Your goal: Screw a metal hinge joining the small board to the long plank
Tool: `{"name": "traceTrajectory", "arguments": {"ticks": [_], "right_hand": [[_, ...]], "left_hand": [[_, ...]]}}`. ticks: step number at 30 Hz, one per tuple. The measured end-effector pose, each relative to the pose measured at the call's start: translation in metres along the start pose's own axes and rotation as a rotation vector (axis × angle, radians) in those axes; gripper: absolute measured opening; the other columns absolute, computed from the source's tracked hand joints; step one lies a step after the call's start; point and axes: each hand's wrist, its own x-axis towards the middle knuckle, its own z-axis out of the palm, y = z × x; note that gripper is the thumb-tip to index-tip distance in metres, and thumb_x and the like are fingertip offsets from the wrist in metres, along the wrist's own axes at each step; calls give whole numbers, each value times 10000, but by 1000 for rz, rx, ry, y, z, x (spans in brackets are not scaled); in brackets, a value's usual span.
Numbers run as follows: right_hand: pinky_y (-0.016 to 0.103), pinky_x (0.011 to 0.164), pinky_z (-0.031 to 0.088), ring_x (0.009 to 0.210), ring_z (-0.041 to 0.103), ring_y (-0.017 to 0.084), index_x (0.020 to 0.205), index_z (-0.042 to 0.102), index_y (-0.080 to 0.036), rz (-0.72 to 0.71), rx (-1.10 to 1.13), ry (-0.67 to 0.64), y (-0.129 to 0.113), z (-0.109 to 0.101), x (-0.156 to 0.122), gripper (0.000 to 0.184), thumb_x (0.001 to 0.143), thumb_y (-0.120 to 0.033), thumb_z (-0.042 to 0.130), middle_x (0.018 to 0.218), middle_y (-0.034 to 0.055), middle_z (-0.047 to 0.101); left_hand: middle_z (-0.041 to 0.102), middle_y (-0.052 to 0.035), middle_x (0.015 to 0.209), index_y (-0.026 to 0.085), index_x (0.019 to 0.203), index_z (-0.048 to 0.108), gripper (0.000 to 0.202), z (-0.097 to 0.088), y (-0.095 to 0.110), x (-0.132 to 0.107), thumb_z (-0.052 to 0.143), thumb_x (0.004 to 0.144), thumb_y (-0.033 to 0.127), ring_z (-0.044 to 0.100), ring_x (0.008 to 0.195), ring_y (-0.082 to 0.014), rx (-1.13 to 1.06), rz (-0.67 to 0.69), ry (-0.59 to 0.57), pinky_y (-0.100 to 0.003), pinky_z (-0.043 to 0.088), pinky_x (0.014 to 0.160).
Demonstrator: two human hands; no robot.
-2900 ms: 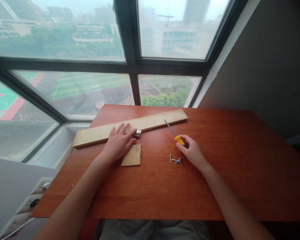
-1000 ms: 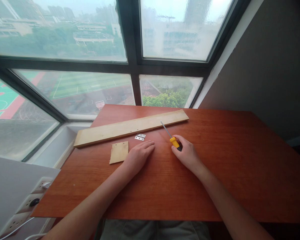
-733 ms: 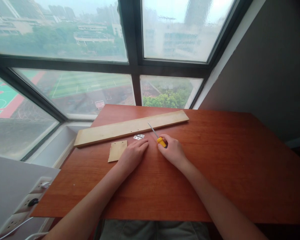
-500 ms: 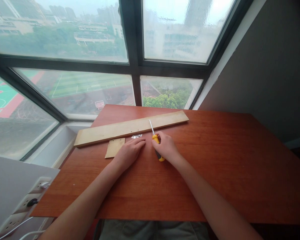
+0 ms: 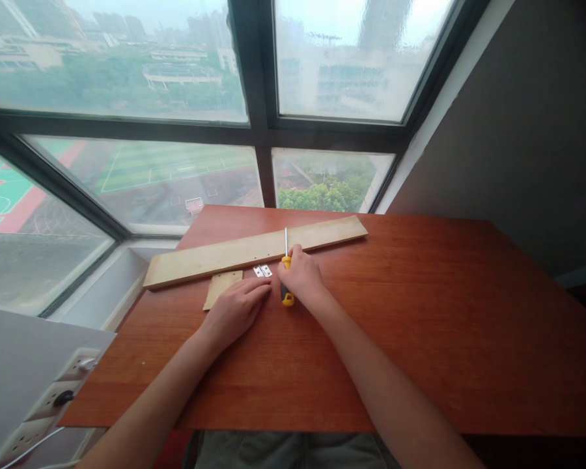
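Note:
My right hand (image 5: pixel 303 273) is closed around a screwdriver (image 5: pixel 288 298) with a yellow and dark handle. Its metal shaft points away from me, the tip over the long pale wooden board (image 5: pixel 209 256). My left hand (image 5: pixel 237 307) rests on the table, palm down with fingers stretched out, covering a corner of a small square piece of wood (image 5: pixel 219 290). Just beyond its fingertips lies a silver hinge (image 5: pixel 262 271), opened flat, close to the board's near edge. Two small dark holes show in the board beside the hinge. Whatever is under my left palm is hidden.
The reddish-brown table (image 5: pixel 420 312) carries all of this. Behind it stand large windows with dark frames (image 5: pixel 261 133). Wall sockets (image 5: pixel 53 397) with plugs and cables are at the lower left, by the table's left edge.
My right hand has moved left with the screwdriver, which now points more straight ahead. My left hand has drawn slightly back and left, so more of the hinge shows, now spread flat.

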Motion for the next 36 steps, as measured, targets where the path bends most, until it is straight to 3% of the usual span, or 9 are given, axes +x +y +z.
{"name": "traceTrajectory", "arguments": {"ticks": [7, 13, 16, 19, 22, 27, 32, 36], "right_hand": [[372, 759, 460, 912, 663, 293, 1106, 476, -184, -20, -16, -18, -3, -4, -4, 306, 861, -367, 477, 993, 143, 692], [348, 778, 444, 930, 658, 274, 1151, 499, -194, -54, 25, -35, 12, -11, -8, 377, 869, -445, 499, 975, 120, 703], [352, 753, 439, 867, 659, 270, 1189, 508, -199, -63, 60, -33, 28, -17, -13, 427, 859, -468, 527, 891, 90, 703], [344, 741, 442, 809, 645, 238, 1161, 547, -206, -74, 119, -20, 48, -24, -17, 365, 850, -394, 573, 791, 42, 683], [351, 761, 470, 763, 623, 188, 1113, 584, -199, -76, 211, -11, 69, -27, -16, 284, 861, -328, 603, 739, 3, 650], [360, 764, 547, 880, 634, 162, 1155, 583, -155, -23, 465, -42, 102, -26, -5, 320, 927, -378, 560, 1075, 62, 633], [369, 771, 554, 916, 635, 174, 1197, 565, -159, 43, 648, -15, 118, -23, 1, 344, 926, -371, 562, 1124, 74, 621], [373, 787, 548, 916, 633, 171, 1165, 583, -159, -21, 667, 53, 115, -20, -4, 319, 925, -369, 565, 1109, 69, 628]], "left_hand": [[663, -89, 1212, 200, 1121, 654, 289, -1, 2, -2, 448, 921, 165, 611, 1099, -225, 20, 24, 58, -425, 482, 995], [637, -89, 1254, 208, 1192, 611, 324, -6, 10, 0, 472, 907, 143, 576, 1136, -229, 39, 50, 112, -416, 467, 993], [630, -89, 1265, 216, 1206, 596, 336, -9, 23, 3, 489, 900, 132, 578, 1124, -221, 15, 91, 148, -394, 480, 955], [624, -91, 1270, 207, 1209, 583, 347, -8, 48, 11, 500, 887, 107, 578, 1121, -218, -57, 168, 184, -383, 472, 950], [637, -89, 1238, 193, 1188, 585, 321, -4, 83, 26, 476, 895, 120, 595, 1070, -211, -124, 233, 106, -359, 477, 892], [667, -52, 917, 186, 953, 631, 194, 20, 125, 60, 446, 922, 233, 615, 814, -183, -176, 151, -183, -304, 483, 711], [658, -58, 854, 177, 802, 615, 177, 51, 118, 83, 487, 894, 259, 618, 801, -197, -108, 37, -227, -317, 489, 751], [676, -94, 979, 160, 963, 646, 183, 62, 98, 93, 500, 865, 210, 631, 893, -224, -67, -5, -162, -339, 489, 812]]}}
